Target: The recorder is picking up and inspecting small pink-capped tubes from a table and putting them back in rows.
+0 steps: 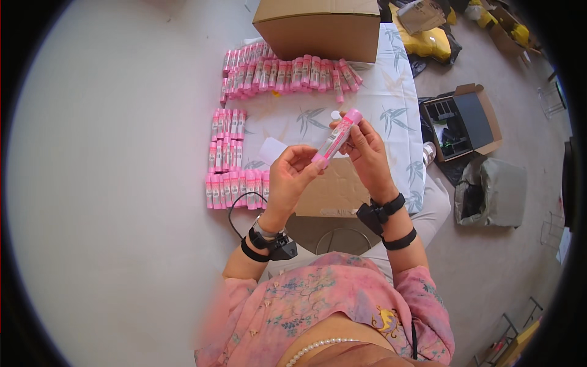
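A pink-and-white tube [337, 139] with a pink cap and a printed label is held slantwise between my two hands, above the near part of the table. My left hand [293, 174] pinches its lower left end between thumb and fingers. Near its upper right end, my right hand [367, 150] is closed around it, some fingers hidden behind. A small white disc [335, 115] shows beside my right fingertips; I cannot tell whether it touches them. Below the tube lies a flat brown cardboard piece [327, 196]. Beyond my left hand is a white paper slip [271, 148].
Many matching pink tubes [287, 76] stand packed along the table's far side, with smaller groups [229, 125] down its left edge. A large cardboard box [318, 27] sits at the back. Right of the leaf-patterned tablecloth [394, 116], an open box [458, 125] and a grey bin [492, 192] are on the floor.
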A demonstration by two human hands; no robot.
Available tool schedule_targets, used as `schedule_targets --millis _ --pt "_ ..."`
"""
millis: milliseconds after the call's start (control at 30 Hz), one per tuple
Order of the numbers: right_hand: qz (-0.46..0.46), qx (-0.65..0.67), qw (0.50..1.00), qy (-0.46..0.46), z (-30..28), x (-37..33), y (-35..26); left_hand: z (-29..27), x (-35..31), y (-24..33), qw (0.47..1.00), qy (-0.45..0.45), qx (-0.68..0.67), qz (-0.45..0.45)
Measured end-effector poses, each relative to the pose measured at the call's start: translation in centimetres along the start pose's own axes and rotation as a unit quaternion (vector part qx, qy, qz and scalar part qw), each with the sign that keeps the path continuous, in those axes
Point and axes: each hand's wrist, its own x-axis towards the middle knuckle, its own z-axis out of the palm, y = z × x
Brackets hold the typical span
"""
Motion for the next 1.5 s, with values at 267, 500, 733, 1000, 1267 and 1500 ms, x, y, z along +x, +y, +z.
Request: schedule_targets --millis 267,500,733,1000,1267,1500 --pt "-0.006 -0.016 1.000 0.003 0.2 -0.1 -0.4 0.2 0.1 0.2 1.000 0.006 -0.014 0.004" --pt "-0.024 -0.053 0.998 -0.011 0.5 -0.4 -1.2 0.0 0.0 0.0 0.998 0.014 0.035 0.047" --pt "-0.022 -0.056 0.998 -0.010 0.7 -0.6 -1.6 0.1 0.2 0.0 0.979 0.019 0.135 0.154" --pt "-0.032 -0.038 0.999 -0.010 0.4 -0.2 -1.6 0.4 0.5 0.1 0.947 0.037 0.211 0.239" --pt "-0.021 0.001 1.000 -0.016 0.2 -0.1 -1.4 0.1 0.6 0.0 0.908 0.052 0.296 0.293" --pt "-0.022 -0.005 1.000 -0.010 -0.1 0.1 -1.2 -0.2 0.9 0.0 0.876 0.058 0.347 0.330"
